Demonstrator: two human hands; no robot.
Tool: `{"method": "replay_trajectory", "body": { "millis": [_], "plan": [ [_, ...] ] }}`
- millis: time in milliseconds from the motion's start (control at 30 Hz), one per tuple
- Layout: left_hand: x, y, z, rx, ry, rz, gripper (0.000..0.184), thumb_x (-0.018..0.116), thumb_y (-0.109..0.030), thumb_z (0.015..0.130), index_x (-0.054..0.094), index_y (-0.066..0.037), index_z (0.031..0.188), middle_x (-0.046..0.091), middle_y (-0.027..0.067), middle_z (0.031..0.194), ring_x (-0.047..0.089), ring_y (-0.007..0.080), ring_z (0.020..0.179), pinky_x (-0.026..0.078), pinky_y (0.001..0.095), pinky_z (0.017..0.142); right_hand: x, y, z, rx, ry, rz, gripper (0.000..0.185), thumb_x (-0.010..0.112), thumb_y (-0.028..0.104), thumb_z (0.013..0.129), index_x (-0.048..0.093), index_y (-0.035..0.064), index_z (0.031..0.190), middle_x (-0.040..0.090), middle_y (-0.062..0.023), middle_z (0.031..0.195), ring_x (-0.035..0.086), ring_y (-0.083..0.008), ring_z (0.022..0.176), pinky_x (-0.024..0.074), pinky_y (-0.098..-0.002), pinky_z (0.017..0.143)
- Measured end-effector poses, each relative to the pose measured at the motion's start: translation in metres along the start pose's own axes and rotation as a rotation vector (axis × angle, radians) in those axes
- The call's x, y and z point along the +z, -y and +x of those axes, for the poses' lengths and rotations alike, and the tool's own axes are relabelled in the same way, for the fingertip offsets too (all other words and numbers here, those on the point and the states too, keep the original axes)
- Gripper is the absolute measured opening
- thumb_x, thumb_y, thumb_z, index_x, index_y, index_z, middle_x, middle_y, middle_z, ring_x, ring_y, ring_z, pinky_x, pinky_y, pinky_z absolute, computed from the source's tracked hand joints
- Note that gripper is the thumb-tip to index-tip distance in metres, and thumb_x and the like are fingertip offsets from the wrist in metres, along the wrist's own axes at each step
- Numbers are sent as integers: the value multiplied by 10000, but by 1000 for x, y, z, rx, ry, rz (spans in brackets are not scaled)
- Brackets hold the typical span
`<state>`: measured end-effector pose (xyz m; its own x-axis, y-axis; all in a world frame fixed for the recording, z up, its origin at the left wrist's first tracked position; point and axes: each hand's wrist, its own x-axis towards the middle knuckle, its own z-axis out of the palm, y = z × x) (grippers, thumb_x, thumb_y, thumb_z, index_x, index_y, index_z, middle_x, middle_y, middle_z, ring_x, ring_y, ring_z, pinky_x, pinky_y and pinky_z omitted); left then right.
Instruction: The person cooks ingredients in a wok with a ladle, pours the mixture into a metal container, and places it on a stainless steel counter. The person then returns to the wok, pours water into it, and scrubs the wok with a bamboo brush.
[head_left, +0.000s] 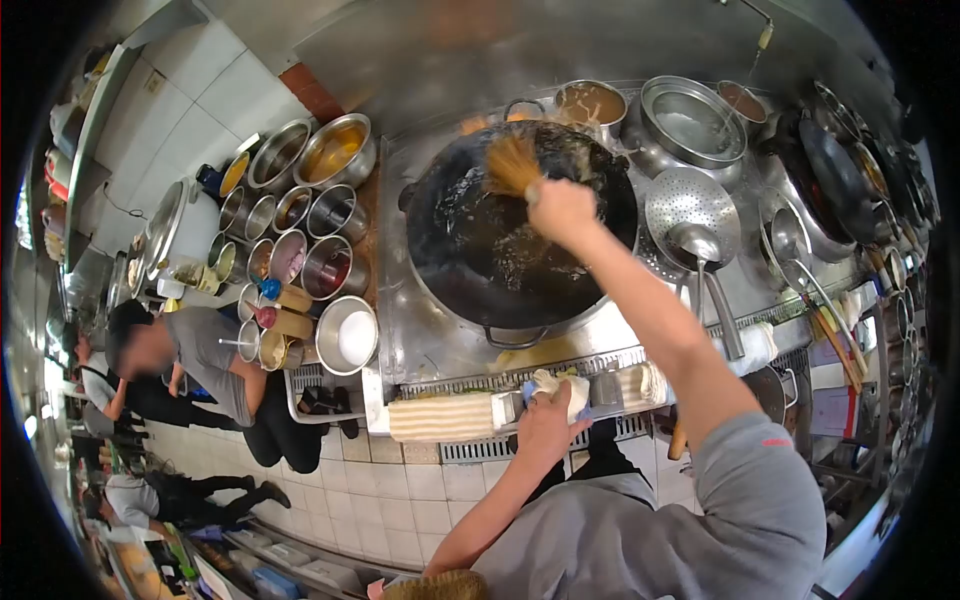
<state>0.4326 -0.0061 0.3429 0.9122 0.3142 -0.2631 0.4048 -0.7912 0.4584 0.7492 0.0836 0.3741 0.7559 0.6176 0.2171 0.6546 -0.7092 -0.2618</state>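
A large black wok (pixel 450 265) sits on the steel stove, with dark, bubbling liquid inside. My right hand (pixel 562 212) is closed around the handle end of a straw-coloured bristle brush (pixel 512 165), its bristles over the upper part of the wok. Below the wok, at the stove's front edge, my left hand (pixel 545 425) is closed on a pale cloth (pixel 562 392). A striped folded towel (pixel 440 418) lies on the front ledge to the left of that hand.
Metal bowls and cups (pixel 333 265) of ingredients stand left of the wok. A perforated strainer (pixel 690 205) with a ladle (pixel 695 242) lies right. Pots (pixel 590 103) line the back. A co-worker (pixel 210 350) and other people are at the left.
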Motion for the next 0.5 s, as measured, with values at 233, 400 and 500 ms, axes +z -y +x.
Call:
{"method": "replay_trajectory", "body": {
  "millis": [233, 400, 500],
  "plan": [
    [39, 3, 20, -116, -45, 70, 614, 694, -262, 786, 468, -8, 1297, 592, 308, 916, 639, 398, 840, 550, 401, 720, -33, -8, -110, -302, 95, -103, 134, 589, 152, 750, 628, 88, 861, 668, -145, 746, 682, -297, 712, 535, -429, 605],
    [17, 19, 8, -149, -100, -454, 559, 648, -220, 777, 484, 0, 1264, 628, 238, 987, 653, 364, 880, 539, 402, 756, -63, -64, -31, -271, -141, -424, 98, 569, 131, 770, 665, 108, 776, 678, -94, 727, 683, -240, 666, 518, -342, 539],
    [34, 56, 4, -247, -54, -1376, 464, 548, -129, 803, 474, -21, 1249, 601, 130, 1139, 627, 257, 1003, 526, 378, 825, -49, -27, 11, -101, 6, -194, 165, 563, 200, 793, 698, 104, 800, 700, -132, 796, 702, -286, 735, 553, -420, 635]
  ]
}}
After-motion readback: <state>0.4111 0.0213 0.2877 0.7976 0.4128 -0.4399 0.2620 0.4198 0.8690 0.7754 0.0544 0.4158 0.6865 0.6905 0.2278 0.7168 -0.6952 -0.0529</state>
